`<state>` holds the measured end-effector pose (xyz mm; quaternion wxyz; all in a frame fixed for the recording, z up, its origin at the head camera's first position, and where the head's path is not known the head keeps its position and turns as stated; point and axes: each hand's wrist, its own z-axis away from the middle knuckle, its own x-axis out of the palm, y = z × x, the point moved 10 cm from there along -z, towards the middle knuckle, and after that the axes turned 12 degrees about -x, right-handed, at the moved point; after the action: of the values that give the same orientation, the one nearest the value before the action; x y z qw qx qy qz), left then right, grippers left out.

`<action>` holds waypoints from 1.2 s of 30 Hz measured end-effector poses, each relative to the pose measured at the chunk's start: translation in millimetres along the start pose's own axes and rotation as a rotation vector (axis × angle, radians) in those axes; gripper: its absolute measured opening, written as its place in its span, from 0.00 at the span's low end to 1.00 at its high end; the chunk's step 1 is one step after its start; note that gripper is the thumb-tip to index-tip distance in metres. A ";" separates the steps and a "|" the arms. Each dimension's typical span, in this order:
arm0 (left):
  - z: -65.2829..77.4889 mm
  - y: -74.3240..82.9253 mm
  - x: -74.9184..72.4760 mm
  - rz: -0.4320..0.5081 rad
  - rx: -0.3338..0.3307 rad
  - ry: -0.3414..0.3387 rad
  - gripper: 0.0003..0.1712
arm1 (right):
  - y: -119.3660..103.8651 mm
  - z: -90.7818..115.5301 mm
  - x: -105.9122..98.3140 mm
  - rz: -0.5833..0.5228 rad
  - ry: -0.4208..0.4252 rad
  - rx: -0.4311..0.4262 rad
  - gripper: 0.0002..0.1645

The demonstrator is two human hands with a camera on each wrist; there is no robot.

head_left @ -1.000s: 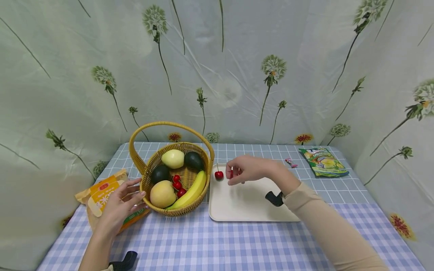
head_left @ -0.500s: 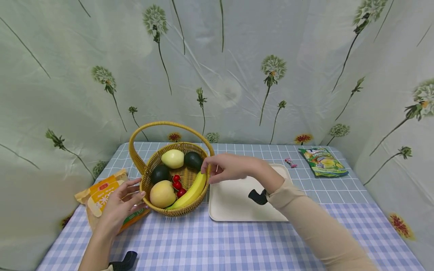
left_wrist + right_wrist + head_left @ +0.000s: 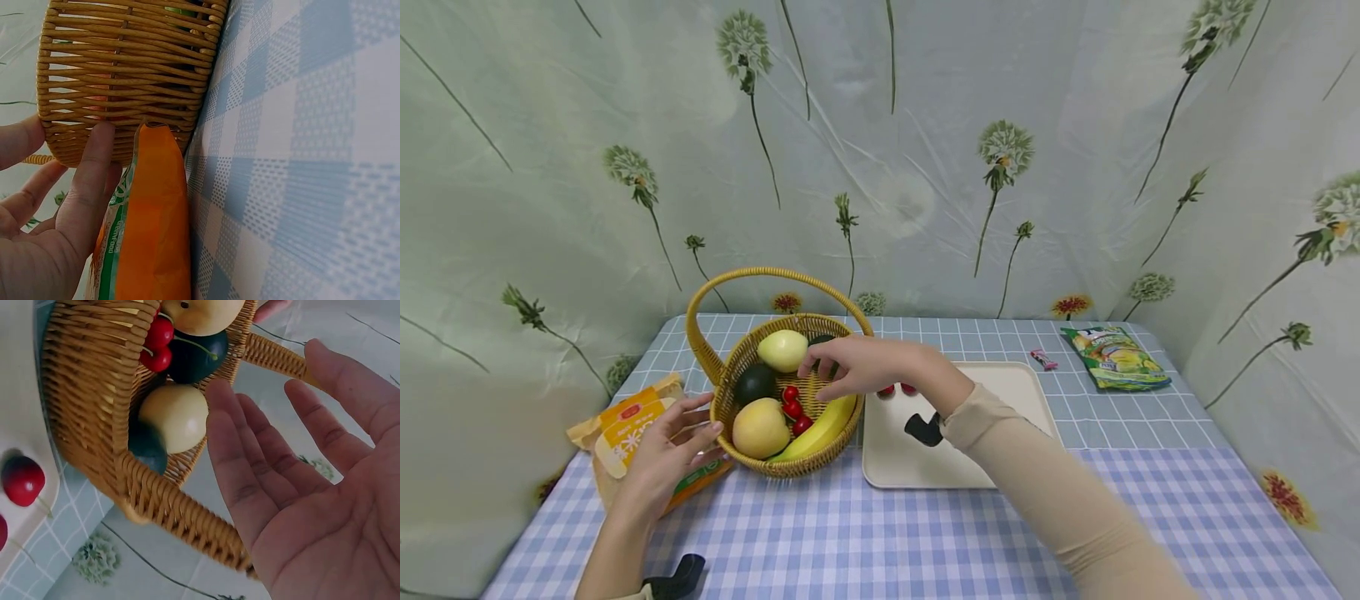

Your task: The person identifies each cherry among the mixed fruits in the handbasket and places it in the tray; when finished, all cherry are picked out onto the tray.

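Note:
A wicker basket with a tall arched handle tilts toward me on the left half of the table. It holds a banana, red cherries, a peach-coloured round fruit, a pale yellow-green fruit and dark green avocado-like fruits. My left hand touches the basket's left side, fingers extended against the weave in the left wrist view. Over the basket's right part hovers my right hand, its fingers spread with nothing between them in the right wrist view. It partly hides one dark fruit and the banana's top.
Right of the basket lies a cream tray bearing two cherries, partly hidden by my right arm in the head view. An orange snack bag lies under my left hand. A green snack bag and small pink wrapper sit back right.
My right hand has moved left from above the tray, past the basket's right rim, to over the fruit. My left hand and the basket have stayed put.

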<state>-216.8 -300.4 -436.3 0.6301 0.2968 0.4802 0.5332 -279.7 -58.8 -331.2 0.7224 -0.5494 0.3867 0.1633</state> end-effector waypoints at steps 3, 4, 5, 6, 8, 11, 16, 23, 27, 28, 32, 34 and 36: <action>-0.5 -0.9 -0.3 0.002 -0.002 0.001 0.37 | 1.9 -13.3 2.2 0.027 -0.019 -0.008 0.23; -0.9 -1.3 -0.3 0.001 -0.005 0.002 0.37 | 2.3 -17.9 3.1 0.040 -0.026 -0.013 0.24; -1.1 -1.6 -0.4 0.002 -0.008 0.003 0.37 | 2.7 -22.0 4.0 0.055 -0.033 -0.012 0.24; -1.4 -2.0 -0.4 0.003 -0.012 0.003 0.37 | 3.0 -26.0 5.0 0.068 -0.041 -0.009 0.25; -2.0 -2.3 -0.1 0.002 -0.021 0.002 0.37 | 3.7 -34.1 6.9 0.088 -0.053 -0.007 0.26; -2.0 -2.3 0.3 0.003 -0.033 0.003 0.37 | 6.9 -45.2 9.6 0.105 -0.066 0.012 0.26; -1.8 -3.1 0.4 0.005 -0.044 0.005 0.37 | 18.5 -61.8 14.6 0.128 -0.096 0.076 0.27; -1.6 -3.3 0.2 0.011 -0.045 -0.002 0.37 | 29.3 -78.8 22.8 0.096 -0.138 0.137 0.27; -1.3 -3.0 -0.2 0.006 -0.050 0.003 0.37 | 34.7 -84.2 25.6 0.047 -0.142 0.168 0.26; -1.4 -2.9 -0.2 0.004 -0.051 0.004 0.37 | 36.6 -85.3 26.4 0.041 -0.146 0.178 0.26; -1.9 -2.6 0.0 -0.003 -0.047 0.005 0.37 | 44.5 -87.9 28.5 0.041 -0.160 0.227 0.27; -2.0 -2.4 -0.1 -0.005 -0.044 0.007 0.36 | 46.8 -89.4 29.6 0.042 -0.168 0.236 0.28; -2.0 -2.3 -0.4 -0.005 -0.042 0.010 0.36 | 48.3 -90.8 30.0 0.043 -0.173 0.241 0.29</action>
<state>-217.7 -301.6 -439.0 0.6351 0.2798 0.4725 0.5432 -326.6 -131.5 -394.4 0.8102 -0.4341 0.3516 0.1778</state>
